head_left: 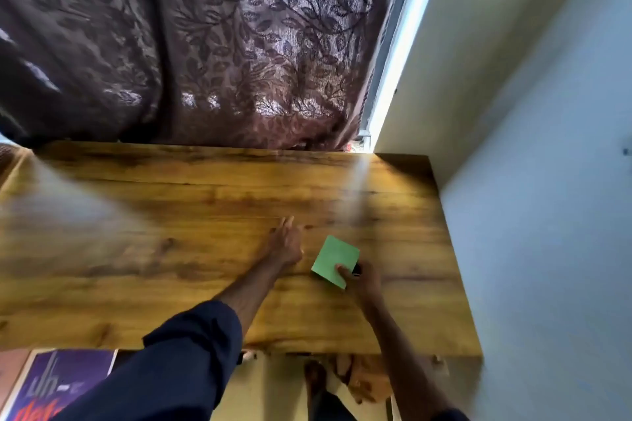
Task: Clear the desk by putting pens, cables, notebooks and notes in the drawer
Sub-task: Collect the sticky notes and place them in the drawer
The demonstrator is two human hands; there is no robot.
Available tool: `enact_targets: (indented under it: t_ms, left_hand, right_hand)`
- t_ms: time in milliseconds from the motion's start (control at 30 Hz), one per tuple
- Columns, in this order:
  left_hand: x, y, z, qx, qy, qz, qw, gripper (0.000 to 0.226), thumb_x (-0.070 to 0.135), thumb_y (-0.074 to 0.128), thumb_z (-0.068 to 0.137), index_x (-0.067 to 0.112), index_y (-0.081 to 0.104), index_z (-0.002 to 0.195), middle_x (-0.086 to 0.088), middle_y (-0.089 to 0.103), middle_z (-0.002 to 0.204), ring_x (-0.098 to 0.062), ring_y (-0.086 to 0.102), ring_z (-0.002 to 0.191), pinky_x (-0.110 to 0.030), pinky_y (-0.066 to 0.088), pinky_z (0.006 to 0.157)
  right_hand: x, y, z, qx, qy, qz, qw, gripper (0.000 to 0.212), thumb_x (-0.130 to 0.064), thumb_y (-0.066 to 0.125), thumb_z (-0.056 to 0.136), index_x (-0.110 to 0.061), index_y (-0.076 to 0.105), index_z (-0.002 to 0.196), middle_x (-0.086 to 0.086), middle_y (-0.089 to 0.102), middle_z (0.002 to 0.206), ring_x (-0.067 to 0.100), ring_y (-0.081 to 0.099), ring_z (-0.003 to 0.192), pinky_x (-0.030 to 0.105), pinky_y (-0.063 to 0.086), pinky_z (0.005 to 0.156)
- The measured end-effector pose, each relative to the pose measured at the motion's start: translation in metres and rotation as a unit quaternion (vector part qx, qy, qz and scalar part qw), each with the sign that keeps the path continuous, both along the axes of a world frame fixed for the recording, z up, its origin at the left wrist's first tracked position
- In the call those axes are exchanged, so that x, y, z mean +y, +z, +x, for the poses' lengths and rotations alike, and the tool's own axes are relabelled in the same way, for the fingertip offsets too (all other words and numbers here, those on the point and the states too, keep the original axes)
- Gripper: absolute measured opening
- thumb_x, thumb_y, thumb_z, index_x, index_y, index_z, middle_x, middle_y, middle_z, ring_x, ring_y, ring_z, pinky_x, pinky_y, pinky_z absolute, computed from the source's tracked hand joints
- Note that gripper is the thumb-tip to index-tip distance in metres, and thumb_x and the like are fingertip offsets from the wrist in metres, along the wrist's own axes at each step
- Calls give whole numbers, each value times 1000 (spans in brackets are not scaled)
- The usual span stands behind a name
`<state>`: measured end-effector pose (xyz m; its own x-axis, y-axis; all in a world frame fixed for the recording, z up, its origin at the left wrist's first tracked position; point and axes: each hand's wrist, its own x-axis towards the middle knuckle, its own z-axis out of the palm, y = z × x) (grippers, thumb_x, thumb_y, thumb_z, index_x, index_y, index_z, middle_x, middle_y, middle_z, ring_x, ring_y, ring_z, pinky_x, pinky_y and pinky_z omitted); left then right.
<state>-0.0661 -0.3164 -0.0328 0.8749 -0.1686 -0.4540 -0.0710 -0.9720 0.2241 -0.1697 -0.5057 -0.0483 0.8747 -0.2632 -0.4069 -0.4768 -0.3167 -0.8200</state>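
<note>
A green pad of notes (pixel 333 260) is held just above the wooden desk (pixel 171 232), right of centre. My right hand (pixel 362 278) pinches its near corner, thumb on top, and a small dark object (pixel 356 269) shows between the fingers behind the pad. My left hand (pixel 284 244) lies flat on the desk just left of the pad, fingers straight and pointing away from me. Below the desk's front edge a purple notebook (pixel 65 383) lies in what looks like the open drawer (pixel 263 386) at the bottom left.
A dark leaf-patterned curtain (pixel 205 44) hangs behind the desk. A white wall (pixel 547 215) runs close along the desk's right side. Beneath the front edge I see a bare foot (pixel 316 383) and a tan object (pixel 366 383) on the floor.
</note>
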Motion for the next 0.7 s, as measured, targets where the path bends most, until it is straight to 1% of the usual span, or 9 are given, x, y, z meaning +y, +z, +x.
enact_targets:
  t_ms: [33, 100, 167, 267, 367, 433, 533, 667, 700]
  left_hand:
    - [3, -3, -26, -19, -3, -20, 1000, 56, 24, 65, 89, 22, 49, 142, -10, 27, 162, -31, 22, 150, -46, 32, 117]
    - [10, -11, -72, -37, 10, -76, 996, 30, 25, 62, 85, 19, 70, 113, -10, 55, 141, -30, 45, 136, -42, 44, 106]
    - [18, -9, -115, -29, 59, -152, 986, 25, 27, 58, 87, 13, 76, 97, -9, 72, 110, -29, 64, 108, -39, 54, 86]
    - [37, 8, -182, 28, 154, -263, 952, 31, 25, 50, 100, 7, 75, 102, -9, 74, 98, -24, 69, 87, -31, 51, 68]
    - [62, 24, -242, 140, 258, -388, 874, 38, 29, 44, 106, 4, 72, 104, -9, 74, 87, -17, 70, 67, -26, 55, 55]
    - [80, 28, -277, 192, 257, -431, 843, 44, 38, 46, 105, 2, 71, 105, -12, 76, 86, -19, 72, 66, -26, 55, 55]
    - [100, 35, -326, 214, 215, -457, 836, 35, 39, 59, 99, 7, 71, 107, -9, 79, 89, -22, 73, 73, -27, 57, 62]
    - [115, 44, -378, 194, 209, -472, 834, 21, 23, 74, 90, 9, 74, 105, -8, 79, 91, -17, 69, 73, -26, 58, 64]
    - [117, 42, -389, 190, 213, -471, 835, 20, 21, 75, 89, 7, 75, 104, -9, 79, 91, -17, 69, 74, -26, 58, 64]
  right_hand:
    - [6, 5, -17, 14, -17, 16, 1000, 21, -20, 75, 89, -1, 74, 98, 5, 75, 81, 18, 70, 65, 35, 57, 52]
    - [20, 21, -52, 11, -29, 46, 998, 22, -17, 72, 92, 3, 71, 100, 5, 72, 75, 17, 67, 56, 32, 55, 45]
    - [32, 33, -87, 1, -31, 61, 998, 14, -13, 69, 94, -1, 69, 101, 0, 72, 70, 11, 67, 49, 26, 51, 40]
    - [50, 43, -149, 2, -30, 11, 999, 14, -19, 70, 94, -9, 71, 102, 2, 76, 83, -2, 65, 51, 18, 50, 44]
    - [69, 41, -209, 14, -38, 14, 999, 27, -24, 72, 92, -5, 72, 110, 5, 78, 89, 14, 73, 62, 26, 55, 48]
    - [83, 47, -245, 20, -51, 53, 997, 30, -25, 72, 93, -6, 68, 116, 8, 78, 91, 20, 74, 60, 28, 55, 47]
    - [97, 57, -286, 18, -81, 89, 993, 28, -23, 71, 93, -6, 65, 115, 14, 77, 92, 18, 71, 54, 25, 53, 44]
    - [110, 58, -329, -8, -78, 102, 992, 34, -21, 71, 93, -2, 65, 119, 12, 77, 96, 33, 76, 68, 49, 61, 62]
    - [113, 59, -341, -12, -80, 115, 990, 33, -20, 70, 93, 0, 65, 119, 13, 77, 96, 34, 76, 69, 48, 61, 61]
